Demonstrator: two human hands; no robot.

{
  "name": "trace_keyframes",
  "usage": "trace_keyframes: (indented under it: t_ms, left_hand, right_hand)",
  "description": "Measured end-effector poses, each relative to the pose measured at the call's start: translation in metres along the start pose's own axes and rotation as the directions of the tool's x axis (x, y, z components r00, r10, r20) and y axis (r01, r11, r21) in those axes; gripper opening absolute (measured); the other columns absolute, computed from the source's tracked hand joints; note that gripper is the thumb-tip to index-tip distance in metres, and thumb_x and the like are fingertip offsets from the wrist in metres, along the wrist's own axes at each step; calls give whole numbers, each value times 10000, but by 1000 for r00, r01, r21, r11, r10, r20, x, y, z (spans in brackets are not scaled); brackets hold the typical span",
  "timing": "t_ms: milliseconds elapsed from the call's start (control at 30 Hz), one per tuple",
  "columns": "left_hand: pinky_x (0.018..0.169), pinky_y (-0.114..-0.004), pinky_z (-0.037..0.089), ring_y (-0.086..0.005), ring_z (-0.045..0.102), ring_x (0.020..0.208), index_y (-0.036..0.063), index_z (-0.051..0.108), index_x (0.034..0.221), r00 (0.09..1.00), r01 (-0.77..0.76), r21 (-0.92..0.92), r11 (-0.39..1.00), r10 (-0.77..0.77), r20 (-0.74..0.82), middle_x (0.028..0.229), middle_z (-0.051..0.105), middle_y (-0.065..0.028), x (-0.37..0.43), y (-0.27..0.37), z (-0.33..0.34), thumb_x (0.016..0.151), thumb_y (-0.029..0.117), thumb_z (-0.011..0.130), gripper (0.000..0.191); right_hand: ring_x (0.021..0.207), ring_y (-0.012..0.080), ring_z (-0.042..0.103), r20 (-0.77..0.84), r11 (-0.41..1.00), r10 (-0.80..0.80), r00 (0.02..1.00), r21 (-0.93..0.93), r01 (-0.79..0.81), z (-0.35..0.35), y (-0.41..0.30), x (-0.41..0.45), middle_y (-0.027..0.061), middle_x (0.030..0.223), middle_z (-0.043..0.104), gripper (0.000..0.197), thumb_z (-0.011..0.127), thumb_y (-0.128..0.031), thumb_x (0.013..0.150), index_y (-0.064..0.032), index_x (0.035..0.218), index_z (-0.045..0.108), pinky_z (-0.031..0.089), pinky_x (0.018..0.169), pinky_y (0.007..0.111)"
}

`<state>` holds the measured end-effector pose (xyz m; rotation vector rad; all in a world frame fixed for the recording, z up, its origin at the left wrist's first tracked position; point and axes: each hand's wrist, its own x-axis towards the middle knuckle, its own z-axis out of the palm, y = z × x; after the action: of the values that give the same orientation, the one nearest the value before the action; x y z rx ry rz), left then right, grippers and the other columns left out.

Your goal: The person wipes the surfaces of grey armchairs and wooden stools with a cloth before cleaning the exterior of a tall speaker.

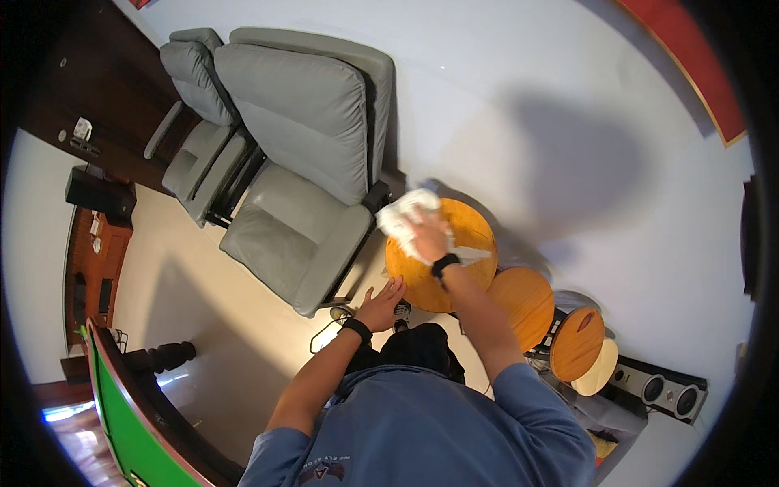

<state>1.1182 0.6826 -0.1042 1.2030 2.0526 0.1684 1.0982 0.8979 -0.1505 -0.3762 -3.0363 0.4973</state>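
Note:
Before me stands a round wooden stool top [471,222]. My right hand [428,234] presses a white cloth [401,220] onto its upper left part, and the cloth reaches past the rim. The fingers lie spread over the cloth; part of them is blurred. A pale, wedge-like patch [473,255] shows on the wood beside the right wrist; I cannot tell whether it is cloth or a mark. My left hand [383,304] touches the stool's lower left edge with its fingertips, fingers apart, holding nothing. Both wrists carry dark bands.
More round stools [524,304] stand in a row to the lower right, near a loudspeaker [663,389]. Grey padded armchairs [292,109] stand at the upper left, close to the stool. A pale wall [475,134] rises behind. At the lower left is a green-topped table [131,414].

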Motion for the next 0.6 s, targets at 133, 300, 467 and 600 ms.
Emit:
trace_keyframes:
  t_ms: [133, 300, 467, 600]
  left_hand:
    - [1051, -543, 162, -169, 103, 1367, 149, 142, 1416, 997, 48, 18, 999, -49, 58, 1491, 75, -13, -3, 2, -7, 754, 147, 520, 762]
    - [1048, -547, 165, -172, 116, 1365, 134, 148, 1413, 986, 44, 60, 997, -53, 158, 1489, 87, -18, 4, 9, -16, 766, 109, 472, 724]
    - [1057, -532, 144, -189, 131, 1361, 122, 172, 1404, 999, -11, 93, 996, 8, 36, 1482, 122, -50, 7, -9, 3, 758, 108, 501, 725]
    - [1063, -516, 140, -195, 139, 1360, 129, 182, 1405, 999, -26, 78, 997, 23, 44, 1481, 125, -70, 5, -7, -5, 729, 119, 584, 787]
  right_hand:
    - [1236, 279, 338, 150, 931, -326, 934, 223, 289, -2, -65, -6, -16, 1386, 352, 383, 497, -133, 808, -295, 1144, 584, 268, 990, 486]
    - [1094, 239, 446, -66, 998, -46, 997, -46, 43, -23, 22, 7, 3, 1315, 429, 456, 520, -148, 784, -318, 1208, 521, 361, 834, 442]
    - [1029, 310, 437, -127, 941, 281, 951, -159, -299, -69, 105, -43, 86, 1303, 410, 595, 539, -47, 719, -248, 1272, 456, 362, 861, 454]
    - [1071, 364, 419, -175, 912, 299, 938, -238, -335, -45, 75, -133, 116, 1303, 402, 567, 505, -56, 722, -214, 1265, 463, 362, 877, 480]
